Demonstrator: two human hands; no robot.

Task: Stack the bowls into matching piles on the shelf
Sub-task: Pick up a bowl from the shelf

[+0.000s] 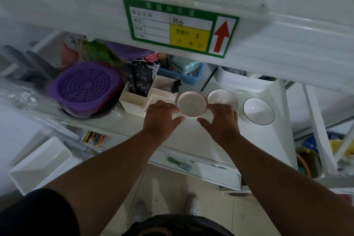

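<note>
Red-rimmed bowl (192, 105): sits upright on the white shelf (201, 138), directly ahead of the person, between the two hands; round, so no long axis to line up with.
Left hand (161, 116): fingers spread and fairly straight, fingertips at or just beside the bowl's left rim; not curled round it. Contact cannot be confirmed.
Right hand (223, 119): fingers likewise extended, index tip at the bowl's right rim, thumb pointing inward below the bowl; holds nothing.
Key relation: the bowl lies centred in the gap between both hands, slightly beyond the knuckles; neither hand is clearly nearer. A two-sided lift looks likely.
Plain white bowl (220, 97): just right of the red-rimmed one, partly hidden behind the right hand; rims near, touching cannot be told.
Dark-rimmed bowl (258, 111): further right, apart from the others, upright.
Stack status: three bowl positions in a row; whether each is a single bowl or a pile cannot be told.
Cream organiser box (134, 99): just left of the left hand, holding dark packets.
Purple strainer basket (86, 86): far left on the shelf.
Risk: the right hand crowds the plain white bowl; a sideways move could knock it.
</note>
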